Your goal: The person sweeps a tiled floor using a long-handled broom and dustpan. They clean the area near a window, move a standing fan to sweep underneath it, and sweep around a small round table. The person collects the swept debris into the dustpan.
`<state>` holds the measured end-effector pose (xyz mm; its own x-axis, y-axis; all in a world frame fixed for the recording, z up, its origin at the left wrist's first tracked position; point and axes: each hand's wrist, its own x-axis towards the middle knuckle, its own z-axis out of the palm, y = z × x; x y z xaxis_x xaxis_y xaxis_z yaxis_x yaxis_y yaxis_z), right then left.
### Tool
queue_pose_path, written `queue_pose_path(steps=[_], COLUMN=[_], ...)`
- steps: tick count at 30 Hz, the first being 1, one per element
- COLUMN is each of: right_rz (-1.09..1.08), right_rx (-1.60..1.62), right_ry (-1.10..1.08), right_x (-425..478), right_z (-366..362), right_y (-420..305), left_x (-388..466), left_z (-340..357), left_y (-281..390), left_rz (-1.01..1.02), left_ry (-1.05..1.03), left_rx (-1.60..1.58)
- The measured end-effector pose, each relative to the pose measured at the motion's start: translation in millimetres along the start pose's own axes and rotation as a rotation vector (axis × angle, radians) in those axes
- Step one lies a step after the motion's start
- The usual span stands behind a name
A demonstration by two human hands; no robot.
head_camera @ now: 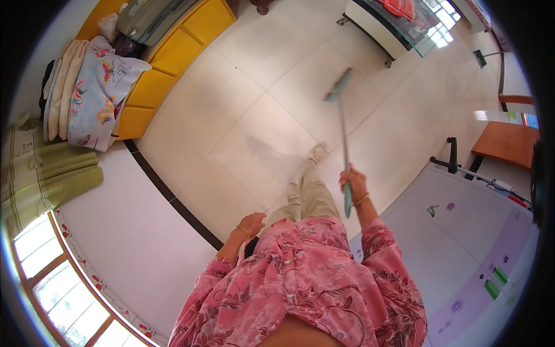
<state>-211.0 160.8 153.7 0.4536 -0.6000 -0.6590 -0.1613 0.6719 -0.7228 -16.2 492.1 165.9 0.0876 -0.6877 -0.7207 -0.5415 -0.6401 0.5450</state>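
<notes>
A long-handled broom (343,126) is gripped near its green handle end by my right hand (354,184). Its green head (339,85) is ahead of my feet, a little blurred, over the tiled floor; whether the bristles touch the tiles I cannot tell. My left hand (253,224) hangs at my left hip, beside my trousers, with nothing seen in it; its fingers look loosely curled and partly spread. Each wrist wears a thin bangle. My two light-coloured shoes (318,154) stand on the pale tiles, the right one further forward.
Yellow cabinets (175,52) at the left bear a suitcase (149,19) and folded bedding (97,95). A wheeled glass-topped table (377,28) stands ahead. A dustpan (480,58) lies far right. Nearer are a wooden surface (505,145), a lilac cabinet (433,243) and a black-footed stand (452,162).
</notes>
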Motion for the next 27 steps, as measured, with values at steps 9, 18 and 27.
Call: queue_pose_path(steps=[9, 18, 27], right_rz=[0.422, 0.463, 0.200], right_rx=[-0.218, -0.133, 0.239], right_ry=[-0.542, -0.379, 0.240], right_x=[78.8, 182.2, 164.8], right_z=[173.5, 100.5, -50.2], right_y=[17.8, -70.3, -180.5], left_x=[58.1, 116.8, 180.6], left_z=[-76.9, -144.8, -230.8], left_y=[23.9, 56.2, 58.9], left_rz=[0.073, 0.096, 0.121], left_ry=[0.108, 0.136, 0.017], left_rx=[0.034, -0.027, 0.035])
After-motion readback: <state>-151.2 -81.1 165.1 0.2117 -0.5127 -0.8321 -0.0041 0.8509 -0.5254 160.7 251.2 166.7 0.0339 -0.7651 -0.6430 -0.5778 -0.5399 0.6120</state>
